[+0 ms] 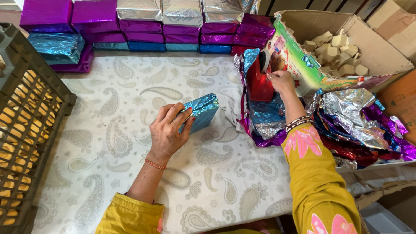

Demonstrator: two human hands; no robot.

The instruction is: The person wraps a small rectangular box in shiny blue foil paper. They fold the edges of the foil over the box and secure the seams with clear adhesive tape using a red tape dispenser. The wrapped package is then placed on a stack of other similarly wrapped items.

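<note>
We work on a paisley-patterned cloth (130, 143) that covers most of the frame. Along the top edge we see a row of stacked foil-wrapped boxes (173, 26) in purple, silver and blue. A dark plastic crate (26, 130) fills the left edge, with yellow items visible through its grid. At upper right an open cardboard carton (368, 47) holds pale unwrapped blocks (338, 52). Below it, at right centre, lies a loose heap of foil sheets (359, 125) in silver, purple, red and blue. A red tape dispenser (260, 80) stands at upper centre-right on crumpled foil. At centre frame our left hand (167, 132) rests on the cloth, fingers curled around the blue foil-wrapped box (201, 112), which it grips at its near end. Our right hand (281, 81) touches the dispenser, fingertips pinched narrowly at the tape roll.
</note>
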